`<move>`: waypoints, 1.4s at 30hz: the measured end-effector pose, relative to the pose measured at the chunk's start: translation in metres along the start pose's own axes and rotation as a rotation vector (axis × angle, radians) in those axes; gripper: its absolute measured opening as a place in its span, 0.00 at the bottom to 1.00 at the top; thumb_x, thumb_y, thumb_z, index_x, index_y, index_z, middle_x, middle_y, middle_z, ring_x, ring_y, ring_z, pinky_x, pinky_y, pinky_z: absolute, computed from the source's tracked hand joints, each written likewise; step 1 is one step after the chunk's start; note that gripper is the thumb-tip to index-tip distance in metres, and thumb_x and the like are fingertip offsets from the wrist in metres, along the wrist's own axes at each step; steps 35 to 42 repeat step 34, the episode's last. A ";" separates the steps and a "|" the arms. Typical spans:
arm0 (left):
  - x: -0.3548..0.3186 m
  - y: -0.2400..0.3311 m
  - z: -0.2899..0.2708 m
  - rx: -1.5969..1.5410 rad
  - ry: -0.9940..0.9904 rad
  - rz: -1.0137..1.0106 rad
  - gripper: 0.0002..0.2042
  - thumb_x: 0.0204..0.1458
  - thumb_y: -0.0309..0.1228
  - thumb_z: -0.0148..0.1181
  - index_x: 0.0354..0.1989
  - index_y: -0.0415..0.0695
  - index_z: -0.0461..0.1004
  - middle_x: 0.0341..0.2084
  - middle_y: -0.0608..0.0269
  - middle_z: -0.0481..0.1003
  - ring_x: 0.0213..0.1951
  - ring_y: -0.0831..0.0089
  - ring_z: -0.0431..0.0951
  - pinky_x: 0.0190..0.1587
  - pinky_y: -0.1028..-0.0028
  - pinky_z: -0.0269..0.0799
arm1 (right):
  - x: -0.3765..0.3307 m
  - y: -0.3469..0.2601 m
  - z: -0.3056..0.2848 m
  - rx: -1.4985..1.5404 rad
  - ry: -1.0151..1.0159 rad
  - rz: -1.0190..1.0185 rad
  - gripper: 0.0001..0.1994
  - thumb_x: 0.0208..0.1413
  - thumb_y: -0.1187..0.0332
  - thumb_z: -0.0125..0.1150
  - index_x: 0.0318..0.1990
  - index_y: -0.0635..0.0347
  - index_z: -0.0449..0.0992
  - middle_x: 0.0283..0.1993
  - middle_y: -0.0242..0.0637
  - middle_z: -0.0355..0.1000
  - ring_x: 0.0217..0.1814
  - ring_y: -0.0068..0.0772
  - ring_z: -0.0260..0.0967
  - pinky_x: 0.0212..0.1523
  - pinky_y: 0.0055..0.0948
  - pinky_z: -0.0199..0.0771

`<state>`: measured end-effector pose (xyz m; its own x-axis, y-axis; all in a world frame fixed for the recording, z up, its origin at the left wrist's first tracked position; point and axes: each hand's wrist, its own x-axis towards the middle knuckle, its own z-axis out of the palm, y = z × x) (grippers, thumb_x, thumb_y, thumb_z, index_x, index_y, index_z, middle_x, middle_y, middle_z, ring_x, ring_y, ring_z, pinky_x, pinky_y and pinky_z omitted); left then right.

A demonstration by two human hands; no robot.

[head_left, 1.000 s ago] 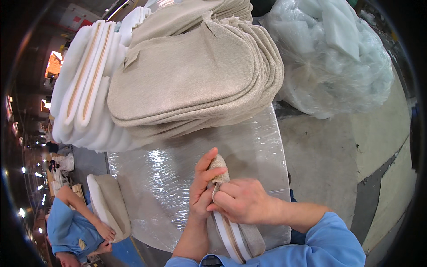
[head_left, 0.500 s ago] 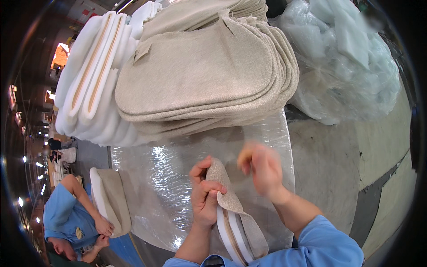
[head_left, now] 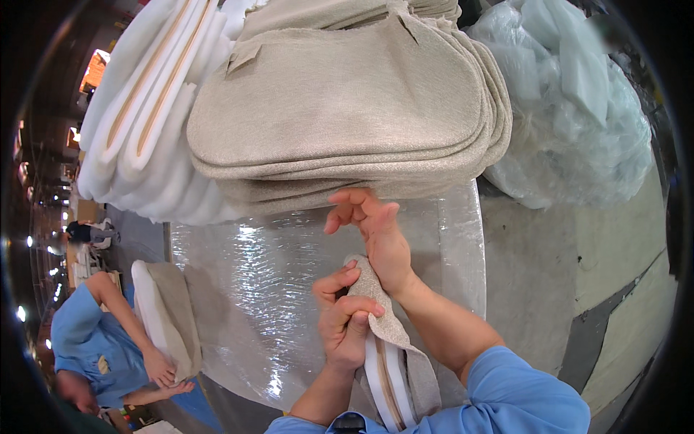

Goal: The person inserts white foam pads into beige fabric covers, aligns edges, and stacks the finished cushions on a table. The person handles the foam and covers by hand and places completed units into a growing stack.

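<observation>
My left hand (head_left: pixel 341 322) is closed on the beige fabric cover (head_left: pixel 377 286), near its folded top end. The cover is pulled partly over a cushion insert (head_left: pixel 390 387), a white padded slab with a tan layer showing along its edge. The insert stands close against my body, its lower end out of view. Just beyond the cover's top, my right hand (head_left: pixel 377 235) is raised with its fingers apart and bent, holding nothing. Its wrist passes close beside the cover.
A plastic-covered table (head_left: pixel 246 304) lies before me. On it sit a pile of beige covers (head_left: pixel 332 101) and folded white padding (head_left: pixel 144 123). At the right stands a clear plastic bag (head_left: pixel 571 130) of white stuffing. A co-worker (head_left: pixel 101 347) at left handles another cushion (head_left: pixel 173 311).
My right hand has moved left and away from me, over the table beyond the cover's end, its fingers now spread. The left hand keeps its grip. The whole view has shifted slightly.
</observation>
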<state>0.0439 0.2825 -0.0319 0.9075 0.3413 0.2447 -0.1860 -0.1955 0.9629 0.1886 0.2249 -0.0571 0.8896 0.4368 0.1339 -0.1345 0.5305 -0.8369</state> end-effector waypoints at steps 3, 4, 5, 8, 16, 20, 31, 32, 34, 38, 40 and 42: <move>-0.005 -0.003 -0.005 -0.058 0.032 -0.012 0.19 0.71 0.47 0.58 0.36 0.47 0.84 0.61 0.54 0.66 0.72 0.52 0.64 0.75 0.52 0.56 | -0.008 0.003 0.013 -0.034 0.013 0.020 0.51 0.68 0.22 0.22 0.66 0.63 0.71 0.45 0.38 0.74 0.53 0.33 0.70 0.66 0.38 0.61; -0.007 -0.003 -0.008 -0.080 0.046 -0.015 0.19 0.71 0.47 0.58 0.36 0.47 0.84 0.61 0.54 0.66 0.72 0.52 0.64 0.75 0.52 0.56 | -0.011 0.005 0.016 -0.037 0.017 0.026 0.52 0.67 0.21 0.22 0.67 0.63 0.71 0.45 0.39 0.74 0.54 0.34 0.69 0.67 0.39 0.61; -0.007 -0.003 -0.010 -0.088 0.042 -0.010 0.19 0.71 0.47 0.58 0.35 0.47 0.84 0.61 0.54 0.66 0.72 0.52 0.63 0.74 0.52 0.56 | -0.013 0.005 0.019 -0.044 0.023 0.020 0.52 0.67 0.21 0.22 0.67 0.63 0.70 0.46 0.40 0.73 0.55 0.34 0.69 0.67 0.39 0.61; -0.008 -0.003 -0.019 -0.097 0.034 -0.002 0.19 0.72 0.47 0.58 0.35 0.47 0.84 0.62 0.53 0.66 0.72 0.51 0.63 0.74 0.52 0.57 | -0.021 0.008 0.030 -0.035 0.040 0.033 0.53 0.65 0.19 0.23 0.69 0.62 0.69 0.49 0.41 0.73 0.56 0.35 0.69 0.67 0.40 0.61; -0.014 -0.001 -0.029 -0.107 0.029 0.005 0.19 0.72 0.47 0.57 0.34 0.47 0.84 0.62 0.54 0.66 0.73 0.50 0.63 0.74 0.52 0.58 | -0.013 0.021 0.009 0.244 -0.317 0.267 0.52 0.67 0.22 0.19 0.66 0.61 0.72 0.47 0.38 0.75 0.52 0.33 0.71 0.63 0.36 0.67; -0.016 -0.001 -0.032 -0.127 0.036 0.009 0.20 0.72 0.48 0.57 0.33 0.47 0.84 0.63 0.55 0.66 0.74 0.49 0.63 0.74 0.53 0.58 | -0.009 0.061 0.011 0.160 -0.239 0.227 0.53 0.66 0.21 0.20 0.64 0.62 0.75 0.44 0.36 0.77 0.49 0.33 0.73 0.60 0.37 0.70; -0.027 -0.005 -0.050 -0.123 0.139 -0.042 0.21 0.72 0.49 0.57 0.32 0.48 0.82 0.64 0.57 0.66 0.75 0.53 0.63 0.75 0.53 0.57 | -0.060 0.070 0.040 0.034 -0.196 0.269 0.47 0.70 0.24 0.25 0.72 0.54 0.71 0.55 0.47 0.75 0.60 0.39 0.70 0.66 0.42 0.67; -0.028 -0.004 -0.050 -0.136 0.131 -0.047 0.21 0.72 0.49 0.57 0.32 0.48 0.82 0.64 0.57 0.66 0.75 0.53 0.62 0.75 0.52 0.56 | -0.060 0.074 0.037 0.028 -0.209 0.257 0.46 0.70 0.25 0.25 0.73 0.52 0.71 0.57 0.47 0.74 0.62 0.40 0.70 0.67 0.42 0.66; -0.028 0.000 -0.052 -0.151 0.114 -0.046 0.20 0.71 0.49 0.58 0.31 0.48 0.82 0.64 0.58 0.66 0.75 0.53 0.62 0.75 0.50 0.55 | -0.052 0.080 0.024 0.213 -0.362 0.435 0.56 0.60 0.15 0.23 0.77 0.50 0.67 0.64 0.49 0.71 0.68 0.37 0.62 0.72 0.40 0.56; -0.028 0.000 -0.052 -0.151 0.114 -0.046 0.20 0.71 0.49 0.58 0.31 0.48 0.82 0.64 0.58 0.66 0.75 0.53 0.62 0.75 0.50 0.55 | -0.052 0.080 0.024 0.213 -0.362 0.435 0.56 0.60 0.15 0.23 0.77 0.50 0.67 0.64 0.49 0.71 0.68 0.37 0.62 0.72 0.40 0.56; -0.028 0.000 -0.052 -0.151 0.114 -0.046 0.20 0.71 0.49 0.58 0.31 0.48 0.82 0.64 0.58 0.66 0.75 0.53 0.62 0.75 0.50 0.55 | -0.052 0.080 0.024 0.213 -0.362 0.435 0.56 0.60 0.15 0.23 0.77 0.50 0.67 0.64 0.49 0.71 0.68 0.37 0.62 0.72 0.40 0.56; -0.028 0.000 -0.052 -0.151 0.114 -0.046 0.20 0.71 0.49 0.58 0.31 0.48 0.82 0.64 0.58 0.66 0.75 0.53 0.62 0.75 0.50 0.55 | -0.052 0.080 0.024 0.213 -0.362 0.435 0.56 0.60 0.15 0.23 0.77 0.50 0.67 0.64 0.49 0.71 0.68 0.37 0.62 0.72 0.40 0.56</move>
